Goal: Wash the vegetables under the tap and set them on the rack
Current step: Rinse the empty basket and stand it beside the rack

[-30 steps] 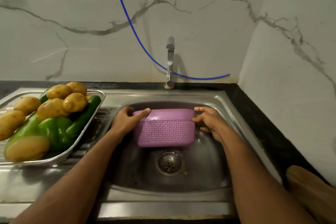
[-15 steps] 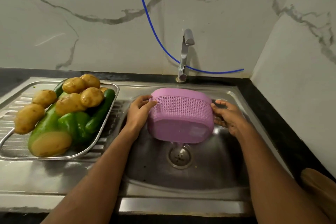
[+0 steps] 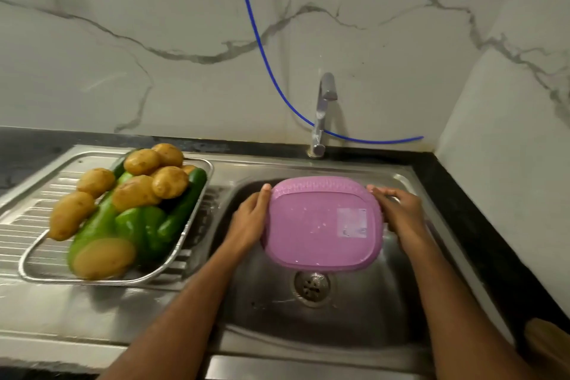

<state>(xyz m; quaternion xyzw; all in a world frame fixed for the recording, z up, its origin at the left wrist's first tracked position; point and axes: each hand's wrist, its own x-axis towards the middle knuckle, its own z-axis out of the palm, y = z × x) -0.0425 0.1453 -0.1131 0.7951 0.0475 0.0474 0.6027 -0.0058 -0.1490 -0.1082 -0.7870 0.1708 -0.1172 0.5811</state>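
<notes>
A pink perforated plastic basket (image 3: 320, 225) is held upside down over the sink basin (image 3: 354, 311), its flat bottom facing me. My left hand (image 3: 251, 219) grips its left rim and my right hand (image 3: 398, 213) grips its right rim. A metal rack tray (image 3: 185, 241) on the drainboard at the left holds several potatoes (image 3: 135, 191), a green pepper (image 3: 145, 225) and cucumbers (image 3: 185, 203). The tap (image 3: 322, 114) stands behind the basin; no water runs from it.
The drain (image 3: 311, 285) lies below the basket. A blue hose (image 3: 265, 49) hangs down the marble wall behind the tap. A black counter edge (image 3: 481, 241) runs along the right, with a wooden object (image 3: 549, 345) at the lower right corner.
The basket has been lifted from the basin and tipped over, from upright to fully inverted, with water draining out. Both hands kept their hold on its rims.
</notes>
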